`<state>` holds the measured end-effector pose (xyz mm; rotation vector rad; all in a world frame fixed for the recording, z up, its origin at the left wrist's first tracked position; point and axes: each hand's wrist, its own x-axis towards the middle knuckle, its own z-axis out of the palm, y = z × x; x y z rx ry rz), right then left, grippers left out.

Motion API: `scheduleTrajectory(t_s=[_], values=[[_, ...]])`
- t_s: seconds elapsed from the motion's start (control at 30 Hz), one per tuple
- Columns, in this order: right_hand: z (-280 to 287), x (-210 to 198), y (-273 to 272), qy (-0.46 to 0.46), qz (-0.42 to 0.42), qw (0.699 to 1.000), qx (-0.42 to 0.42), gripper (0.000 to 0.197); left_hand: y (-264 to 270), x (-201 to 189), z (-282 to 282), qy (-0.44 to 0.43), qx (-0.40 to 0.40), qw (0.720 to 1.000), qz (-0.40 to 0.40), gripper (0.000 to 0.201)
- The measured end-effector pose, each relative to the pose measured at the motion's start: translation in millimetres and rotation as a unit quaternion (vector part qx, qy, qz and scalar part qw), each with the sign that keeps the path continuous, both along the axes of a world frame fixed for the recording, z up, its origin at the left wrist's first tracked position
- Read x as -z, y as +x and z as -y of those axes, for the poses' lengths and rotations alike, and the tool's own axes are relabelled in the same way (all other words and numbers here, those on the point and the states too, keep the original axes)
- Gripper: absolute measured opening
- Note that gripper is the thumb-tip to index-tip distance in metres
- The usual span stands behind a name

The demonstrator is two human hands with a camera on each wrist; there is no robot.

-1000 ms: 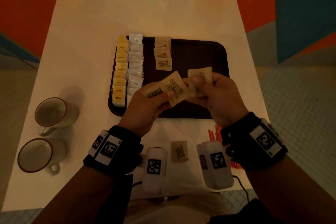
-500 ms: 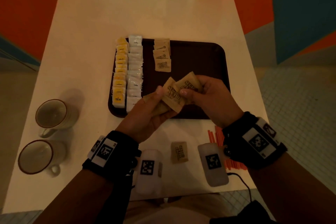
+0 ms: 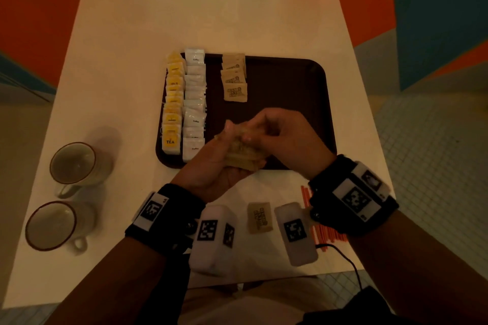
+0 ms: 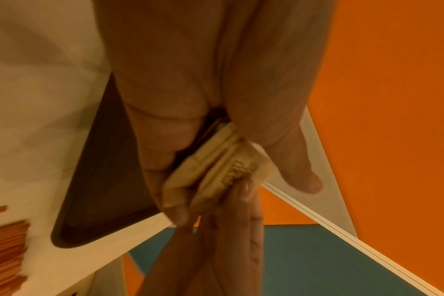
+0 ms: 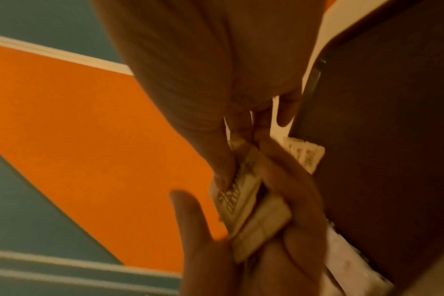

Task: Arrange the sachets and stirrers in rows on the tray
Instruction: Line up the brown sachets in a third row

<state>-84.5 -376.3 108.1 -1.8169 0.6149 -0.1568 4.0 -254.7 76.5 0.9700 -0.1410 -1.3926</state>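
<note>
1. The left hand point(image 3: 211, 166) holds a small pile of brown sachets point(image 3: 241, 153), fingers curled around it.
2. The right hand point(image 3: 280, 137) pinches the top sachet of that pile.
3. The pile is over the near edge of the tray point(image 3: 303, 82), between both hands.
4. To do this well, I think it is best to pull off just one sachet and hold the others tight.
5. It probably goes just under the brown row point(image 3: 235, 79) on the tray, straight.
6. One loose sachet point(image 3: 259, 217) and the orange stirrers point(image 3: 323, 235) lie on the table point(image 3: 118, 60), nearer than the tray.
</note>
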Motion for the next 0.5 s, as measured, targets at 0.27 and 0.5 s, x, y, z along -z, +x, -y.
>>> scheduleTrajectory(t_s=[0.27,0.5], values=[[1,54,-46,-0.114,-0.124,0.986,0.006,0.013,10,27,-31,0.05,-0.064,0.996,-0.029,0.033],[-45,119,-85,-0.246,-0.33,0.884,-0.223,0.057,7,52,-65,0.088,-0.093,0.99,-0.056,0.029]])
